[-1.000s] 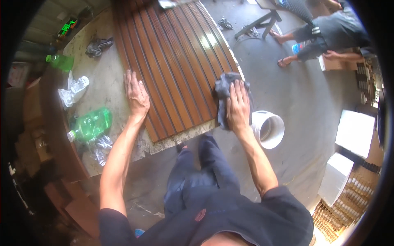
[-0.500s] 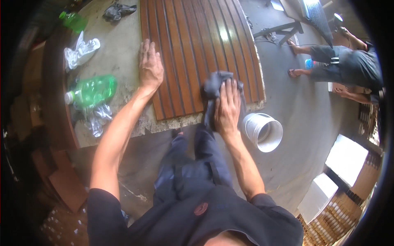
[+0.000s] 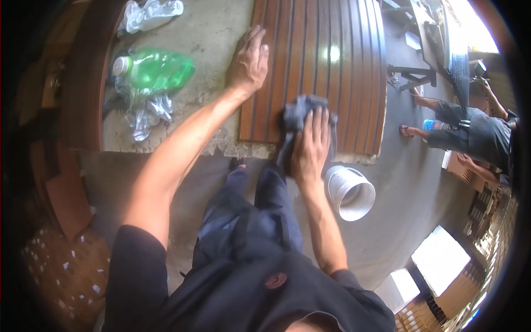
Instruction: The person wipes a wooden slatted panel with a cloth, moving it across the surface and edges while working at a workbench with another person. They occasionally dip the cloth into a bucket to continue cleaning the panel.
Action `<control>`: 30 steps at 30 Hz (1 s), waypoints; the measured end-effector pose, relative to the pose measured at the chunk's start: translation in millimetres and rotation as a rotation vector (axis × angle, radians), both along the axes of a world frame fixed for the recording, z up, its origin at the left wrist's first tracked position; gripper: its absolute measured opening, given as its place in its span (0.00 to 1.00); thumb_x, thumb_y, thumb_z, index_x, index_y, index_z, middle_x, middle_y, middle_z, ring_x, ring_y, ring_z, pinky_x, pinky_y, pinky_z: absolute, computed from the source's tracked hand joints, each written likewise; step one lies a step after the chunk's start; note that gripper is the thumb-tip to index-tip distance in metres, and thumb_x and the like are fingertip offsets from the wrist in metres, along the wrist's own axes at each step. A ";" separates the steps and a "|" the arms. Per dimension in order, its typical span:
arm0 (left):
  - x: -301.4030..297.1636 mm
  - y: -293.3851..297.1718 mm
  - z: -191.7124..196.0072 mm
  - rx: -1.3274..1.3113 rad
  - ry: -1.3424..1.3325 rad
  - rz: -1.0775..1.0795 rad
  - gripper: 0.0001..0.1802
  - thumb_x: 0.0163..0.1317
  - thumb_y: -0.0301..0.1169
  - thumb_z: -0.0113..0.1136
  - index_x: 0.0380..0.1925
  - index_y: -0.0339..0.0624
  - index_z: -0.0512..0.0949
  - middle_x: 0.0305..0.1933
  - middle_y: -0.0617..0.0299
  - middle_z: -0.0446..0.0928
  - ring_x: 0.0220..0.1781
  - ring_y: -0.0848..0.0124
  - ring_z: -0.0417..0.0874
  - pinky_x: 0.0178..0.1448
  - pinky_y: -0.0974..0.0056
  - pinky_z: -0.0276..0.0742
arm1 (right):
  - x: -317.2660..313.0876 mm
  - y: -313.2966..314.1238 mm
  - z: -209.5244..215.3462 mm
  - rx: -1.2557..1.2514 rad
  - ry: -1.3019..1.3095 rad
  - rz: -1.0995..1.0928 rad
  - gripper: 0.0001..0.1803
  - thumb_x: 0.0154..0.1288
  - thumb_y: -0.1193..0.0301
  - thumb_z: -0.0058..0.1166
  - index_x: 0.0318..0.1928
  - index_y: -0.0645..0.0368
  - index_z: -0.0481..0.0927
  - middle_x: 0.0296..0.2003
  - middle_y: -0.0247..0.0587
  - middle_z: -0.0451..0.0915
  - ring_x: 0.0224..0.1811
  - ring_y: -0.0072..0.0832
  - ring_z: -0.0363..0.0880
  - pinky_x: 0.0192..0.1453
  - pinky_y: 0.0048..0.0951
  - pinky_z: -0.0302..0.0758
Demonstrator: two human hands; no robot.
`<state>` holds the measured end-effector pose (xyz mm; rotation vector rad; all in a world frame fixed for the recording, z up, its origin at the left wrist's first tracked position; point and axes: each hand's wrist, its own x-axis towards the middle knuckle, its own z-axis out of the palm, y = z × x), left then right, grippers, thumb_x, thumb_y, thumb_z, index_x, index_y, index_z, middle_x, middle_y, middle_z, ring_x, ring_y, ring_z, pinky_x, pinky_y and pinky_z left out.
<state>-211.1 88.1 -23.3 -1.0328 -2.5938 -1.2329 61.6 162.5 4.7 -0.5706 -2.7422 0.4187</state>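
A brown slatted wooden panel [image 3: 326,66] with dark grooves lies on a worn, pale work surface [image 3: 215,119]. My left hand [image 3: 250,63] rests at the panel's left edge, fingers stretched out and holding nothing. Under my right hand [image 3: 311,144] a crumpled dark grey rag [image 3: 304,108] is pressed onto the panel close to its near edge. The fingers of that hand lie long over the cloth, and part of the rag hangs beside the wrist. Left of my left hand, a green clear bottle [image 3: 160,69] with a white cap lies on its side.
Crumpled clear plastic [image 3: 149,113] lies beside the bottle, and more plastic [image 3: 149,15] lies farther off. A white bucket [image 3: 352,193] stands on the floor to the right of my legs. At far right another person [image 3: 475,135] works near a dark trestle [image 3: 415,74]. White boxes [image 3: 440,260] sit at lower right.
The view has shifted, so panel and bottle appear farther right and higher. My right hand and rag are slightly farther left across the slats. My left hand stays at the panel's edge.
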 end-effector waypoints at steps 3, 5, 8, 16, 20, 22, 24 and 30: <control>3.9 -12.5 6.1 0.087 -0.153 0.063 0.29 0.86 0.45 0.43 0.78 0.41 0.69 0.83 0.47 0.70 0.83 0.46 0.71 0.85 0.51 0.68 | -101.9 36.0 -9.4 0.065 0.036 0.085 0.31 0.81 0.67 0.47 0.76 0.74 0.71 0.79 0.68 0.68 0.86 0.61 0.59 0.87 0.55 0.58; 4.8 -2.5 11.9 0.132 -0.227 0.084 0.31 0.86 0.50 0.44 0.79 0.46 0.68 0.82 0.48 0.71 0.82 0.46 0.72 0.83 0.51 0.70 | -178.7 82.8 -15.3 0.100 0.108 0.083 0.31 0.81 0.67 0.45 0.75 0.75 0.71 0.79 0.67 0.68 0.86 0.59 0.60 0.88 0.54 0.58; 7.7 9.5 20.6 0.142 -0.271 0.094 0.34 0.85 0.56 0.45 0.81 0.51 0.68 0.82 0.49 0.72 0.81 0.46 0.74 0.81 0.50 0.71 | -239.5 106.7 -10.3 0.089 0.189 0.010 0.31 0.80 0.67 0.46 0.75 0.75 0.71 0.79 0.67 0.68 0.86 0.58 0.60 0.88 0.54 0.57; 6.5 -8.8 18.7 0.270 -0.523 0.182 0.43 0.79 0.71 0.45 0.77 0.52 0.75 0.77 0.54 0.79 0.79 0.49 0.78 0.78 0.51 0.76 | -29.8 -34.6 -3.2 -0.313 0.124 0.474 0.33 0.70 0.76 0.53 0.75 0.70 0.74 0.80 0.62 0.67 0.86 0.53 0.60 0.88 0.55 0.58; 2.6 -10.0 17.3 0.292 -0.442 0.155 0.38 0.78 0.65 0.51 0.77 0.55 0.76 0.78 0.55 0.79 0.80 0.50 0.77 0.80 0.51 0.75 | 70.3 -42.7 32.0 -1.435 -0.232 0.173 0.26 0.79 0.68 0.49 0.72 0.67 0.78 0.74 0.56 0.75 0.79 0.46 0.71 0.84 0.48 0.65; 0.8 -14.4 18.7 0.233 -0.441 0.144 0.35 0.79 0.60 0.53 0.77 0.54 0.76 0.78 0.54 0.78 0.80 0.50 0.76 0.81 0.51 0.74 | 96.1 -34.1 53.9 -1.872 -0.328 -0.073 0.24 0.84 0.64 0.47 0.70 0.65 0.80 0.71 0.53 0.79 0.75 0.43 0.76 0.82 0.45 0.69; 9.4 -25.5 21.6 0.068 -0.487 0.162 0.33 0.80 0.53 0.53 0.77 0.51 0.75 0.79 0.53 0.77 0.81 0.49 0.75 0.82 0.50 0.74 | 102.6 -29.1 74.2 -1.869 -0.276 -0.035 0.25 0.84 0.63 0.47 0.71 0.63 0.80 0.71 0.53 0.80 0.74 0.44 0.77 0.83 0.46 0.69; 153.9 -82.6 44.4 0.314 -0.456 0.222 0.26 0.77 0.31 0.60 0.73 0.40 0.77 0.71 0.52 0.82 0.71 0.58 0.83 0.71 0.59 0.81 | 101.8 12.8 80.0 -0.391 -0.256 0.847 0.30 0.76 0.66 0.51 0.76 0.61 0.74 0.73 0.53 0.77 0.76 0.47 0.74 0.87 0.50 0.60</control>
